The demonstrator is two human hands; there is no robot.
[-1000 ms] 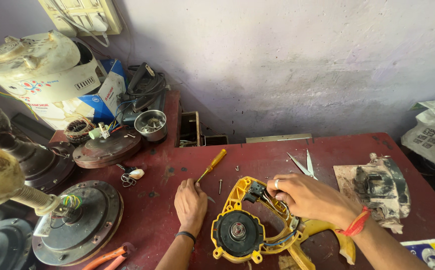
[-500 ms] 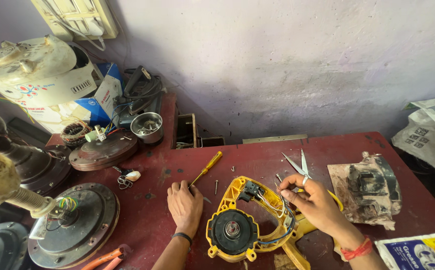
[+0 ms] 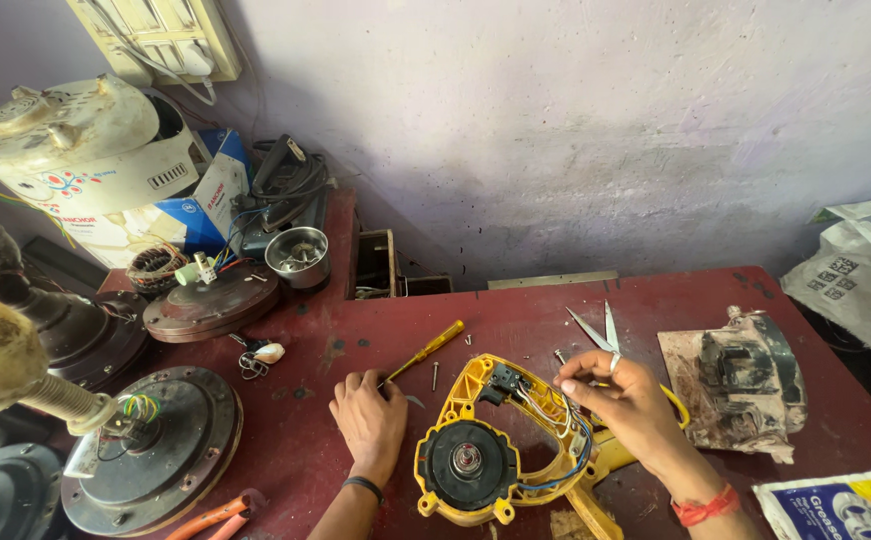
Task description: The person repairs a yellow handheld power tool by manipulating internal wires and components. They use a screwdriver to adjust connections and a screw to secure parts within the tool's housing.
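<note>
Head view, looking down: the left hand (image 3: 370, 420) lies flat and open on the red table (image 3: 515, 320) beside the opened yellow tool housing (image 3: 500, 440), likely bracing, while the right hand (image 3: 630, 405) pinches its thin wires (image 3: 555, 415), with a yellow-handled screwdriver (image 3: 425, 352) and scissors (image 3: 595, 328) lying close by.

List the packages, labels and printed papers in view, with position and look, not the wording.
Cardboard box: far left under the cream appliance housing, blue and white with red print.
Plastic pouch: bottom right corner of the table, white and yellow with blue print.
Newspaper: right edge, crumpled, grey-white with a red mark.
Appliance label: on the housing's side, small, red and blue.
</note>
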